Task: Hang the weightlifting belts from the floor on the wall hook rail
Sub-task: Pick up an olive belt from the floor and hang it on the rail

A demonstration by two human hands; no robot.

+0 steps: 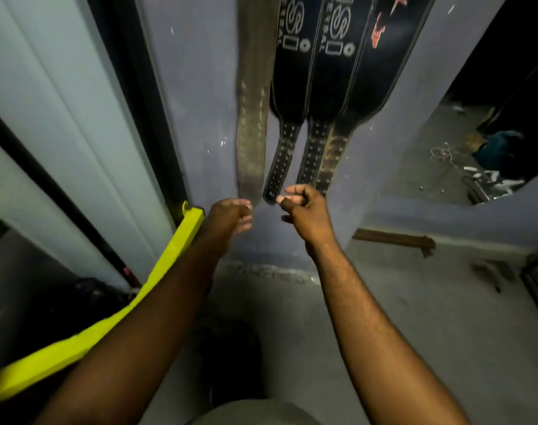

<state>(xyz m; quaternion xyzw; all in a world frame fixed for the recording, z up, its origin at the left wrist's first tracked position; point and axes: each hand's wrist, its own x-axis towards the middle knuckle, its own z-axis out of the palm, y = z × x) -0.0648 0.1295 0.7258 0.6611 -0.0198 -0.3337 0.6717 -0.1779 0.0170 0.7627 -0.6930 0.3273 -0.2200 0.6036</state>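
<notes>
Several weightlifting belts hang side by side down the grey wall: a worn brown belt (251, 118) on the left, two black belts with white lettering (290, 65) (332, 72), and a black belt with red marks (381, 56) on the right. The hook rail is above the frame, out of sight. My left hand (229, 217) is just below the brown belt's tip, fingers loosely curled and apart, holding nothing. My right hand (303, 207) is at the strap ends of the black belts, fingers curled in; it looks empty, perhaps touching a tip.
A yellow metal bar (157, 280) slants up from the lower left beside my left arm. Pale vertical panels (77, 118) stand on the left. A wall opening (464, 142) on the right shows clutter. A brown bracket (396, 239) sits low on the right wall. Concrete floor (430, 332) below.
</notes>
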